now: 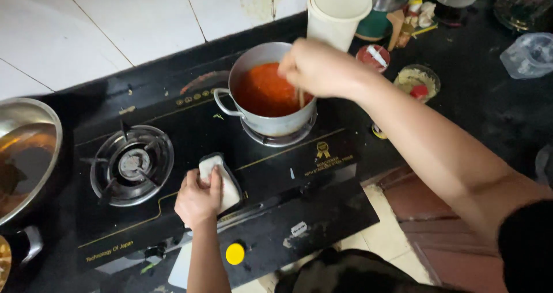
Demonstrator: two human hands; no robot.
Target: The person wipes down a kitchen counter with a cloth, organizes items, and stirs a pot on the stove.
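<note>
Pot (pixel 269 91) of red sauce sits on the stove's right burner; right hand (pixel 317 68) grips a stirring stick inside. Left hand (pixel 199 198) presses a white cloth (pixel 226 184) beside the empty left burner (pixel 132 165).

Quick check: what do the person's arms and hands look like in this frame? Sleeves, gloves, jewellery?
Both hands are bare: no gloves, and no rings or watch that I can make out on the left hand or the right hand. Both forearms are uncovered. A black sleeve covers the right upper arm at the frame's edge. The left arm shows no sleeve in view.
</note>
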